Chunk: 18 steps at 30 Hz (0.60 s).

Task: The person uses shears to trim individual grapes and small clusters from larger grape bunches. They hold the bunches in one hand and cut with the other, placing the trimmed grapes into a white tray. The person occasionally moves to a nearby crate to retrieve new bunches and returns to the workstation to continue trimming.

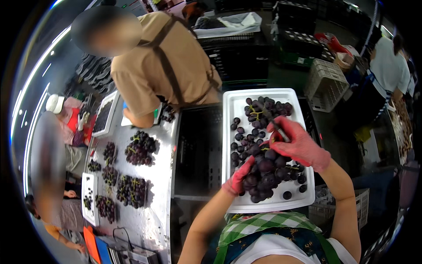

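A large bunch of dark purple grapes (pixel 266 175) is held over a white foam tray (pixel 270 207). My left hand (pixel 238 178), in a pink-red glove, grips the bunch from its left side. Gloved in the same colour, my right hand (pixel 298 143) is at the bunch's upper right and holds a slim metal tool, apparently snips (pixel 281 132), pointing up and left. The glove covers part of the tool. Behind it, another bunch (pixel 268 107) with yellow-green stems lies at the tray's far end. Loose grapes (pixel 240 130) are scattered along the tray's left side and near corner.
Left of me a metal table (pixel 158 184) bears several grape bunches (pixel 140 148) and a small white tray (pixel 94 214). A black crate (pixel 197 148) lies between table and tray. A person in a tan shirt (pixel 171 62) stands ahead. White plastic crates (pixel 326 85) are at right.
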{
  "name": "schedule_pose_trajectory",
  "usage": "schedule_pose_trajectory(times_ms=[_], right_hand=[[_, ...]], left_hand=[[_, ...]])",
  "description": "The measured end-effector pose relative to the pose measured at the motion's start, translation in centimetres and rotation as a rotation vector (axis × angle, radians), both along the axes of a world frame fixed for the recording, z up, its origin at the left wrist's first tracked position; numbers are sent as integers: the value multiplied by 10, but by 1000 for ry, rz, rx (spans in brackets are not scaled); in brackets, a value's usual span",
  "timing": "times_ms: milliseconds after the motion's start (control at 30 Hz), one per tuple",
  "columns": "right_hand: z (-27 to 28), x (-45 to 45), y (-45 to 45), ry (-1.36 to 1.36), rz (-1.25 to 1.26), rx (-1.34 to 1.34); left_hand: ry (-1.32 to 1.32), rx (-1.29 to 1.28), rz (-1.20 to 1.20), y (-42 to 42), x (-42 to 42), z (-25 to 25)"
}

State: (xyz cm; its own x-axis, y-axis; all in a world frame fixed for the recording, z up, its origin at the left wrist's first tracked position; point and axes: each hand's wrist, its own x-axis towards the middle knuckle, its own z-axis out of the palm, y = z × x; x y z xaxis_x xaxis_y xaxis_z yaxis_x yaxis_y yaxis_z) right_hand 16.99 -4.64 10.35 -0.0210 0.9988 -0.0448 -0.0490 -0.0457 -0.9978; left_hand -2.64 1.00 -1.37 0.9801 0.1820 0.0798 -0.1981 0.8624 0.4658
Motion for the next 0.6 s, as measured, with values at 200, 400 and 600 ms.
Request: schedule_pose_trajectory(times_ms=[200,400,600], right_hand=[[7,7,-29,-467,-53,-123],[0,24,-69,-926,116,-44],[-5,32,-81,-992,187,-13]], left_hand=[[26,-75,61,-21,-1,-1],[19,-293,3,-37,-8,-5],[81,-217,71,-30,-5,-3]])
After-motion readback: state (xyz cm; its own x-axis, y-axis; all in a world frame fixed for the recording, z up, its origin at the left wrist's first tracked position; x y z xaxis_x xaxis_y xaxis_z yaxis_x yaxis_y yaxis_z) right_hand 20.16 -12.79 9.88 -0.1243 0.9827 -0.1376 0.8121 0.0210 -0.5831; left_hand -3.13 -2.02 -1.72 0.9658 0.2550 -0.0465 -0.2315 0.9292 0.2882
